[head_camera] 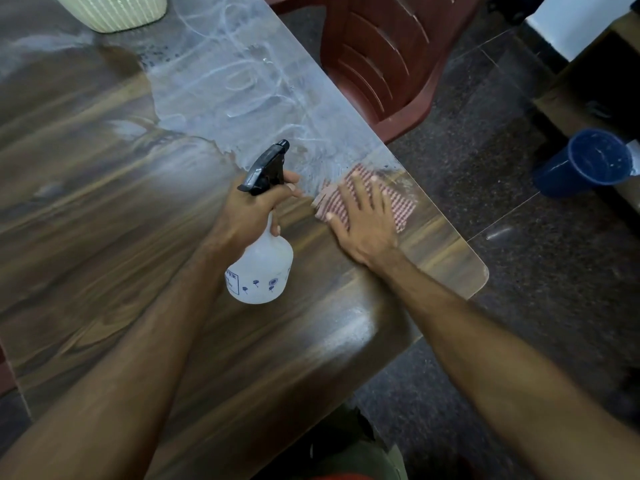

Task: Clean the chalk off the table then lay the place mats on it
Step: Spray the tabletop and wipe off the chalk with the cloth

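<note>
The wooden table (104,202) has a glass top, with white chalk scribbles and wet smears (249,81) across its far right part. My left hand (252,209) grips the neck of a white spray bottle (263,271) with a black trigger head, held above the table. My right hand (363,220) lies flat with straight fingers on a red-and-white checked cloth (401,202), pressing it on the table near the right edge, at the near end of the chalk. No place mats are in view.
A cream ribbed pot (114,10) stands at the table's far edge. A red plastic chair (388,57) sits beyond the right edge. On the dark speckled floor at the right stands a blue bucket (585,164) beside a wooden cabinet.
</note>
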